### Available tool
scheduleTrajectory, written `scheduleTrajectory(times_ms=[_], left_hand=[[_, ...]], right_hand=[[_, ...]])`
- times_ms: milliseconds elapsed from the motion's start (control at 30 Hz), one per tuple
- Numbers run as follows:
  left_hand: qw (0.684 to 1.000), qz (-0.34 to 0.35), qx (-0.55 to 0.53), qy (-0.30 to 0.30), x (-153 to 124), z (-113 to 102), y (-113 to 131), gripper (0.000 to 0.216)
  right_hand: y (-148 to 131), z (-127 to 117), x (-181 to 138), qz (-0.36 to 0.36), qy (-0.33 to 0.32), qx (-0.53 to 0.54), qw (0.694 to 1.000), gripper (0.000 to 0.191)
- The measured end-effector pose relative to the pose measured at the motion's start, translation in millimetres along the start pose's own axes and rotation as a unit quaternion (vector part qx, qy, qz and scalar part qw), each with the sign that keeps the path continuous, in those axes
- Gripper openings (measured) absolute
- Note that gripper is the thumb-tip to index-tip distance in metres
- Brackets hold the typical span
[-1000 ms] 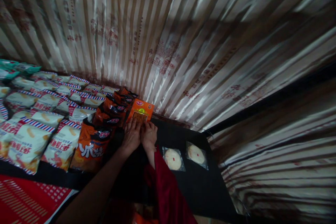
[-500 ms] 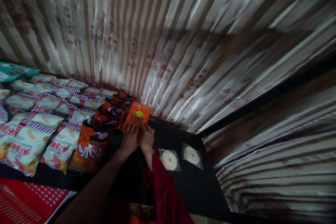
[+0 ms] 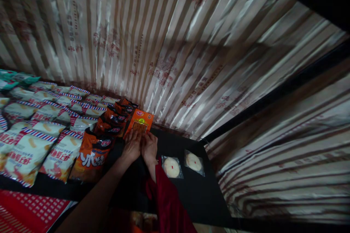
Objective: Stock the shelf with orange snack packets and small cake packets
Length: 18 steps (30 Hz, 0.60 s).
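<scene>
Left hand (image 3: 131,148) and right hand (image 3: 149,148) are side by side on the near end of an orange pack (image 3: 140,119), red sleeve (image 3: 172,200) on the right. Brown-orange bags (image 3: 91,158) just left, then loads of white bags (image 3: 30,153). Two wrapped rounds (image 3: 171,170) lie right on the black table (image 3: 203,193), stripy curtain (image 3: 131,18) behind.

I have both arms stretched forward, converging from below. The bare left forearm (image 3: 101,189) slants up to the right, ending in the left hand (image 3: 131,148), back upward, fingers extended ahead and close together. The right arm leans the other way in a dark red sleeve (image 3: 171,202) that leaves the right wrist (image 3: 152,169) bare. I see the right hand (image 3: 149,147) just beside the left, its fingers bent; thumbs are unclear.
</scene>
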State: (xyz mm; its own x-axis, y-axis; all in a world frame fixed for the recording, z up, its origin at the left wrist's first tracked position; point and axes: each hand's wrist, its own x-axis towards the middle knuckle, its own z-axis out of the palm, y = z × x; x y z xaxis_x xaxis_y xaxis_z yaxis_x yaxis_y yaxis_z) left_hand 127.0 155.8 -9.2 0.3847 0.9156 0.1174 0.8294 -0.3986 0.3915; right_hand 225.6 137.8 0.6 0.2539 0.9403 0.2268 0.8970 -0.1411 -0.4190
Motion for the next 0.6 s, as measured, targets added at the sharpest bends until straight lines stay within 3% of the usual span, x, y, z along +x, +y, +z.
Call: scheduleTrajectory(times_ms=[300,600], left_hand=[[0.997,0.065,-0.021,-0.022,-19.3,-1.5,12.0,0.047],[0.991,0.092,-0.087,-0.052,-68.6,-4.1,25.1,0.048]], right_hand=[[-2.6,-14.7,-29.7,0.003,0.019,0.047,0.999,0.034],[0.6,-27.6,-86.0,0.013,0.024,0.050,0.998,0.039]])
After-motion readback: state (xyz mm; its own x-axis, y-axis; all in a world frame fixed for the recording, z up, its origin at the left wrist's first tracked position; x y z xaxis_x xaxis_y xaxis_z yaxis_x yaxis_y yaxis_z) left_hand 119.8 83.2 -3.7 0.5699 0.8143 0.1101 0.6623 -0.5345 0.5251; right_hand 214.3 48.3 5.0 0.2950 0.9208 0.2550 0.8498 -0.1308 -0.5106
